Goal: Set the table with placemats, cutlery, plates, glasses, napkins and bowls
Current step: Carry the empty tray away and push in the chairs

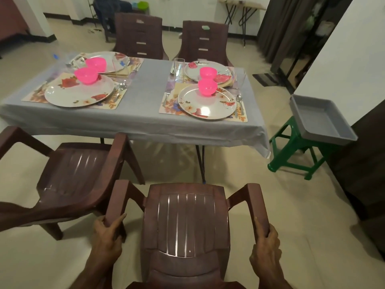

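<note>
Brown plastic chair [68, 174] at far left, angled, near the table's front edge. Next to it, a second brown chair, the near chair [183, 224], sits square in front of the person, apart from the table.

Left hand [107, 236]: fingers curled round the rear end of the near chair's left armrest, gripping it. Right hand [266, 245]: same grip on the right armrest's rear end.

Table [135, 117] under a grey cloth, four settings laid.
- Left side: two floral placemats. Front-left plate [79, 91] has a pink bowl [86, 75] on its far part; spoon [121, 86] just right of the plate. Back-left plate [100, 61] also carries a pink bowl [96, 64]; a glass [119, 62] stands on its right side, folded napkin [123, 71] beside it.
- Right side: front-right plate [206, 104] on its placemat [166, 107], pink bowl [207, 86] at its far edge, fork [166, 95] to the left, spoon and knife to the right, napkin corner showing at upper left. Back-right plate [208, 69] with a pink bowl [208, 73]; tall glass [178, 66] to its left, another glass at the table's right edge.

Two more brown chairs, the far chairs [138, 36], stand behind the table.

Far right: grey tray [320, 119] on a green stool [295, 153], well apart from the table.
</note>
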